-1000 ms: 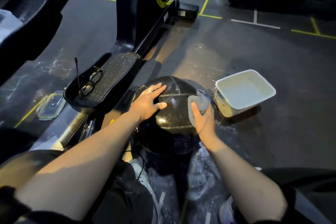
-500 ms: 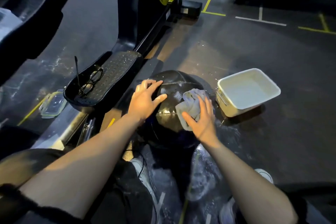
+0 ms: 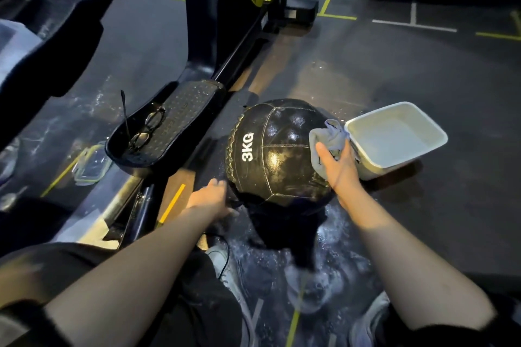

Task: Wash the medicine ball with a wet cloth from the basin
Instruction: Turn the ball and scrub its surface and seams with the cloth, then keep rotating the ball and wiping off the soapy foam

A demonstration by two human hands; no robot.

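Wet gym floor [image 3: 423, 87] — ball [image 3: 282, 155] reads "3KG"; right hand [image 3: 341, 169] grips cloth [image 3: 329, 138], left hand [image 3: 211, 197] flat.

Dark gym floor [image 3: 423, 79], wet patches: medicine ball [image 3: 279, 152], white basin [image 3: 394, 138] beside, clear lid [image 3: 91, 163] left.

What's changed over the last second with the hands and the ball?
The left hand slid from the top of the medicine ball down to its lower left side. The ball has turned, so its 3KG mark now shows. The right hand still presses the cloth on the right side. The basin stays put.
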